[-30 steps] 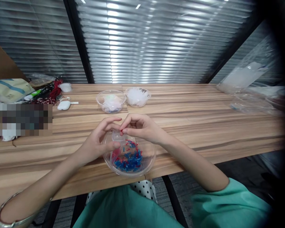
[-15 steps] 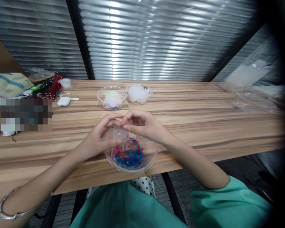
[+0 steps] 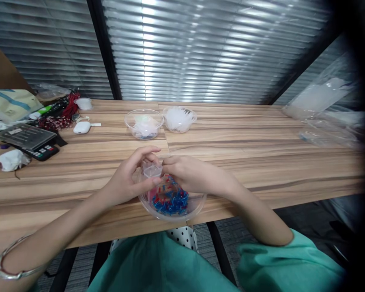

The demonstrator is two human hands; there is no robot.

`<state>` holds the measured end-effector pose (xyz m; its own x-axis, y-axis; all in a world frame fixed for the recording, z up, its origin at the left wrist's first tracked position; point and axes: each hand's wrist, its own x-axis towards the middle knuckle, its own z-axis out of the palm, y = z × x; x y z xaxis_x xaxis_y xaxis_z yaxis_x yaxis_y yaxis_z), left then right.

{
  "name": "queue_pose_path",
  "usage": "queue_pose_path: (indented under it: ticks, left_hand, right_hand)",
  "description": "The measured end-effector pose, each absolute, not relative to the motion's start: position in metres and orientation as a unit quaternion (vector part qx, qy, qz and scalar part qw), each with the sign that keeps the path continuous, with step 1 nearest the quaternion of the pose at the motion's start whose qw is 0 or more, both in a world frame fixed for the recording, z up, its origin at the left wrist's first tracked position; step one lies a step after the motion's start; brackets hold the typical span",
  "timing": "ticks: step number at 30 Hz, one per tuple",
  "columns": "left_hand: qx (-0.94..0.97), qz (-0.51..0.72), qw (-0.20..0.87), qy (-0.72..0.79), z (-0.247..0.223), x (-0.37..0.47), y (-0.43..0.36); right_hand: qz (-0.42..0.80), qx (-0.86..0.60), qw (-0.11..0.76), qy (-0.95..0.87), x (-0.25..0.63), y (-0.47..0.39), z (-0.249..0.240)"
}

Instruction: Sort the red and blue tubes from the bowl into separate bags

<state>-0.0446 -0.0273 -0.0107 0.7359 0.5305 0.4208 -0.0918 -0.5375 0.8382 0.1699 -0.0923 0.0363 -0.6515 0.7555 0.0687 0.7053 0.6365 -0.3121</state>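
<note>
- The left hand [image 3: 130, 178] pinches a small clear bag [image 3: 152, 170] between thumb and fingers, holding it upright over the near bowl [image 3: 197, 202].
- The right hand [image 3: 188, 172] reaches down into that bowl, fingertips among the red and blue pieces [image 3: 172, 200]; whether it grips any, I cannot tell.
- The bowl sits at the wooden table's [image 3: 261, 150] near edge.
- Two more clear bowls [image 3: 144, 123] stand farther back.
- A remote [image 3: 44, 152] lies far left.

I see bare forearms, a silver bangle [image 3: 9, 271] on my left wrist, teal sleeve [image 3: 286, 263] at right, polka-dot fabric [image 3: 184, 240] below.
</note>
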Motion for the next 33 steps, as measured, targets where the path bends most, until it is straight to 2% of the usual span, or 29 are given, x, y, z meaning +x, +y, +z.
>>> queue_pose_path:
  ticks: [6, 11, 23, 33]
  left_hand:
    - [0.831, 0.301, 0.45, 0.133, -0.007, -0.046, -0.03]
    - [0.84, 0.293, 0.441, 0.118, -0.007, -0.044, -0.029]
    - [0.849, 0.286, 0.427, 0.121, -0.005, -0.044, -0.029]
    - [0.851, 0.281, 0.429, 0.114, -0.004, -0.044, -0.031]
  right_hand:
    - [0.182, -0.363, 0.042, -0.913, 0.172, -0.101, 0.039]
    - [0.131, -0.405, 0.045, -0.904, 0.165, -0.104, 0.033]
    - [0.04, -0.406, 0.017, -0.913, 0.168, -0.103, 0.018]
    - [0.071, -0.4, 0.06, -0.912, 0.168, -0.104, 0.021]
